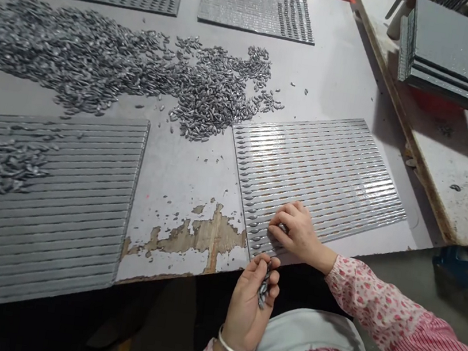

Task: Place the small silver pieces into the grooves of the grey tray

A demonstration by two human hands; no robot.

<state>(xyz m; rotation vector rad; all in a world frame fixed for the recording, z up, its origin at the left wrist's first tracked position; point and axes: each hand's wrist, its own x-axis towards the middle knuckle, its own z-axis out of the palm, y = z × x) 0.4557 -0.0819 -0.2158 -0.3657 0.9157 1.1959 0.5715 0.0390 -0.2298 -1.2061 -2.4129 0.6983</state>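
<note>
My left hand (pixel 250 300) is held just off the table's near edge, fingers curled round a small bunch of grey metal pieces (pixel 263 287). My right hand (pixel 296 231) rests on the near left corner of a grooved metal tray (pixel 326 171), fingers pinched on one small metal piece. A column of such pieces lies in the grooves along the tray's left edge. A large loose heap of the same metal pieces (pixel 114 63) spreads across the middle of the table.
A second grooved tray (pixel 57 220) at the left holds a small pile of pieces. Two partly filled trays (pixel 257 10) lie at the far side. Stacked trays (pixel 463 57) sit on a side board at the right. The tabletop paint is chipped near the front edge.
</note>
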